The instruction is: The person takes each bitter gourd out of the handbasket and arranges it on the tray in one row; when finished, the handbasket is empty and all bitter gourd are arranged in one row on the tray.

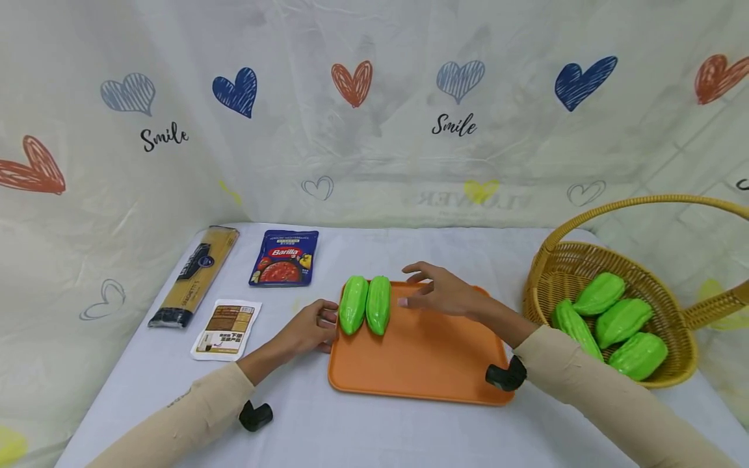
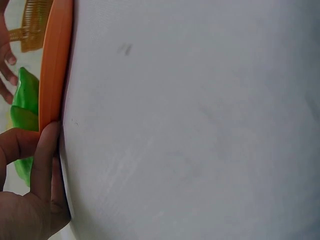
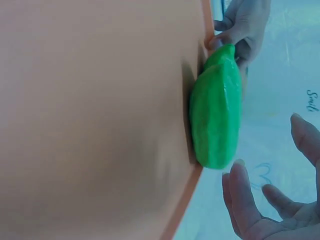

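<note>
Green ridged gourds, two: the left gourd (image 1: pixel 354 305) and the right gourd (image 1: pixel 378 305), glossy, lying lengthwise side by side and touching, in the far left corner of the tray. Left hand (image 1: pixel 310 328): fingers bent, pinching the left rim of the tray just beside the left gourd. Right hand (image 1: pixel 445 292): holding nothing, fingers spread and slightly bent, above the tray near the right gourd and apart from it. Tray (image 1: pixel 433 364): orange, rectangular, with rounded corners and a low rim. Sleeves (image 1: pixel 562 364), beige, with a black device (image 1: pixel 506 375) at each wrist.

Left of the tray: a white-and-brown sachet (image 1: pixel 227 330), lying flat; a dark blue Barilla sauce pouch (image 1: pixel 285 260) beyond it; a spaghetti packet (image 1: pixel 196 279), set at a slant, outermost.

Right of the tray: a wicker basket (image 1: pixel 576 263) with arched handle, holding four more green gourds (image 1: pixel 623 323).

Ground: white tablecloth (image 1: pixel 304 422). Behind: pale curtain (image 1: pixel 398 143) printed with hearts and "Smile".
</note>
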A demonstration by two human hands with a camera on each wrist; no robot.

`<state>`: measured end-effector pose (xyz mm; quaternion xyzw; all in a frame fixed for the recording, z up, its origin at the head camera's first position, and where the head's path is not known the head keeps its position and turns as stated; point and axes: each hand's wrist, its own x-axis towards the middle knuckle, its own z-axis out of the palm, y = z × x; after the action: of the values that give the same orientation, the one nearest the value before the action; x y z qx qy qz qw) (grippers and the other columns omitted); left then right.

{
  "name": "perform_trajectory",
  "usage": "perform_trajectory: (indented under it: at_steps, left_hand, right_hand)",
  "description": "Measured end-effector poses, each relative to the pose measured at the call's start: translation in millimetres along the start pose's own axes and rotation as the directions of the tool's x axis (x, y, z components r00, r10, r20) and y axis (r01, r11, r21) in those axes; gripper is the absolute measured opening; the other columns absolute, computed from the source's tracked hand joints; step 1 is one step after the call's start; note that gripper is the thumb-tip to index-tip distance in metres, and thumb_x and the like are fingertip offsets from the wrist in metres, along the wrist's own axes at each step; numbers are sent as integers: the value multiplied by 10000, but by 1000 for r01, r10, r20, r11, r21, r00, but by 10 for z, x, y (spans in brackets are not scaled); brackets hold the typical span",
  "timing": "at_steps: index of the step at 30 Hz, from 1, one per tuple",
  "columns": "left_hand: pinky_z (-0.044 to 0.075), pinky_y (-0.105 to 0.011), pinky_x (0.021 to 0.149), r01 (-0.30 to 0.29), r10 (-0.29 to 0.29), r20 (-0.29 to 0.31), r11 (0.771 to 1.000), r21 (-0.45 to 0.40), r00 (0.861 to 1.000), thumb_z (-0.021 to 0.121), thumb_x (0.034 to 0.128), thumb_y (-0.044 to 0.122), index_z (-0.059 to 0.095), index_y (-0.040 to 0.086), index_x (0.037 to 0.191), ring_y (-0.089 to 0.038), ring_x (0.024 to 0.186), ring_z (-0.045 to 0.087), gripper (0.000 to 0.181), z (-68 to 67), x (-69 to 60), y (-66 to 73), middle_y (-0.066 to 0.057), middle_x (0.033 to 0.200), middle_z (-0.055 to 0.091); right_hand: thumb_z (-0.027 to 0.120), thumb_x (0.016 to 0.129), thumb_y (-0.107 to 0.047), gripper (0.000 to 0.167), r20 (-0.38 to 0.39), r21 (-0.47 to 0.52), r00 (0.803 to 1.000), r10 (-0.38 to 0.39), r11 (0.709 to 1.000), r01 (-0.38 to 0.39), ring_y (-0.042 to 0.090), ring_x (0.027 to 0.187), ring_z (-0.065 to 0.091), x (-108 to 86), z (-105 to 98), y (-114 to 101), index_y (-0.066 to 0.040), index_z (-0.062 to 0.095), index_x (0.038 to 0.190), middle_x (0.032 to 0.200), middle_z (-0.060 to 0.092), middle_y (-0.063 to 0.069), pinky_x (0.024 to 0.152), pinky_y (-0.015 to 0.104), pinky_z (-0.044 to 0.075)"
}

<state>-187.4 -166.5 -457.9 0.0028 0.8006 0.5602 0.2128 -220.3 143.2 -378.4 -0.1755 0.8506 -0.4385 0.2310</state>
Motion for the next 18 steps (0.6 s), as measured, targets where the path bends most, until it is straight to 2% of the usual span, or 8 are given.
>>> perform_trajectory:
  at_steps: [10, 18]
  left_hand:
    - [643, -351, 682, 6, -6, -1, 1000, 14, 1000, 646, 819, -36, 476, 10, 1387, -229, 992, 604, 594, -5, -13, -11, -146, 1194, 545]
    - [644, -354, 691, 0, 0, 6, 1000, 17, 1000, 644, 824, -25, 474, 10, 1390, -232, 990, 616, 592, -13, -10, 1, -155, 1205, 551]
  right_hand:
    - [771, 864, -381, 694, -37, -49, 998, -44, 998, 43, 228, 1139, 649, -373, -276, 65, -179, 461, 1451, 1433, 533, 149, 951, 400, 548]
    - [751, 893, -330, 633, -62, -87, 996, -67, 994, 62, 238, 1116, 650, -715, -562, 212, -154, 472, 1434, 1404, 551, 167, 912, 367, 548]
